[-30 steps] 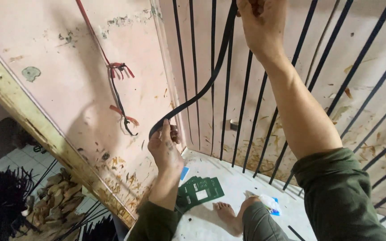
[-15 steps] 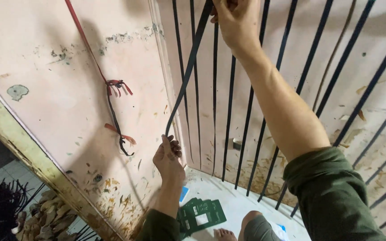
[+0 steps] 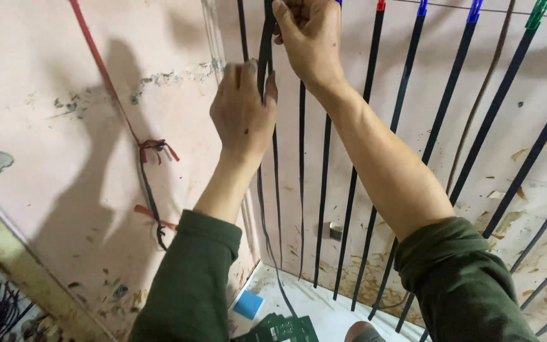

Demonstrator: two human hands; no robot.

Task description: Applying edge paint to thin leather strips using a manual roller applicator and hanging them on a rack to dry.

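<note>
Left hand: your left hand (image 3: 243, 114) is closed around the black strip (image 3: 264, 57), fingers wrapped over it from the left, thumb side toward the wall.
Right hand: your right hand (image 3: 308, 35) is up at 12 o'clock from the left one, pinching the same strip near the top edge of view – what it does above the fingertips is out of sight.
Strip, place: it hangs in the corner where the pink wall (image 3: 52, 114) meets the back wall (image 3: 533, 209), at the left end of the row of hanging strips (image 3: 362, 209).
Strip, axis: long axis close to upright, 12 to 6 o'clock; the lower part runs down past your left wrist and curves toward 5 o'clock onto the white surface (image 3: 324, 310) below.
Done so far: the row to the right already hangs from coloured clips (image 3: 474, 9) on a line.
Left to do: judging by both hands on it, this strip is not yet hanging on its own – whether a clip holds it cannot be told.
Nearby: a red cord (image 3: 106, 82) is tied on the pink wall at 9 o'clock; green cards (image 3: 280, 329) lie below.
</note>
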